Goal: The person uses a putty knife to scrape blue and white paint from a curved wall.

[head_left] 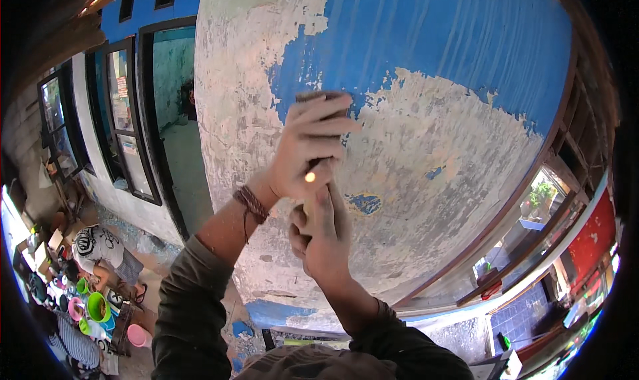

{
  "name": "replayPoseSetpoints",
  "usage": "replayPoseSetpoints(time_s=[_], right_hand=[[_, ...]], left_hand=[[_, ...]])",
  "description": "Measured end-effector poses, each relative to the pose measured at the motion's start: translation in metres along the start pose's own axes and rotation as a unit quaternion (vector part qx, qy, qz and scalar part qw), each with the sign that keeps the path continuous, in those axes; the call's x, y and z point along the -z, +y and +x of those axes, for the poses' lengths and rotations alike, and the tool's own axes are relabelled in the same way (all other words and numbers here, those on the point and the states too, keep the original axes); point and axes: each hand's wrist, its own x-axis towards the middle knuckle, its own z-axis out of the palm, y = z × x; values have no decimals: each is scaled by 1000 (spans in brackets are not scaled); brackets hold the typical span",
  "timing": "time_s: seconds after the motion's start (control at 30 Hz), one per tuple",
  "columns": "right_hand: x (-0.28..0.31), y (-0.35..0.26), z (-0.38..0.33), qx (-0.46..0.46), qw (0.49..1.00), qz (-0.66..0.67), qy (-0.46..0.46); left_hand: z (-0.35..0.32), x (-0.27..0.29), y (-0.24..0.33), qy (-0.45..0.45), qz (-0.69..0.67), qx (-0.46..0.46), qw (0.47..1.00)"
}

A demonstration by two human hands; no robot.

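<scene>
Both my hands are raised in front of a wall [399, 173] whose blue paint is partly stripped to pale, mottled plaster. My left hand [307, 143], with a dark cord bracelet at its wrist, is closed over a paint scraper [310, 95]. Its dark, flat blade shows above the fingers, near the ragged lower border of the blue paint. Below it, my right hand [324, 237] grips the scraper's handle, mostly hidden by the fingers. A small bright spot of light falls on the base of my left hand.
At the left are a dark-framed doorway [174, 107] and a window [130, 120]. Low on that side, a person [106, 250] bends beside green tubs [98, 307] and a pink bucket [138, 335]; another person [72, 340] in stripes is nearer. A wooden-framed opening [512, 240] lies right.
</scene>
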Motion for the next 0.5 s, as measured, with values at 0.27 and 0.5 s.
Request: replayPoseSetpoints(time_s=[0.27,0.5], right_hand=[[-35,-58,36,34,998,-27,-40],[-9,-21,16,35,999,-26,-3]], left_hand=[[66,17,-40,88,40,-71,993],[24,-4,-17,56,15,-41,997]])
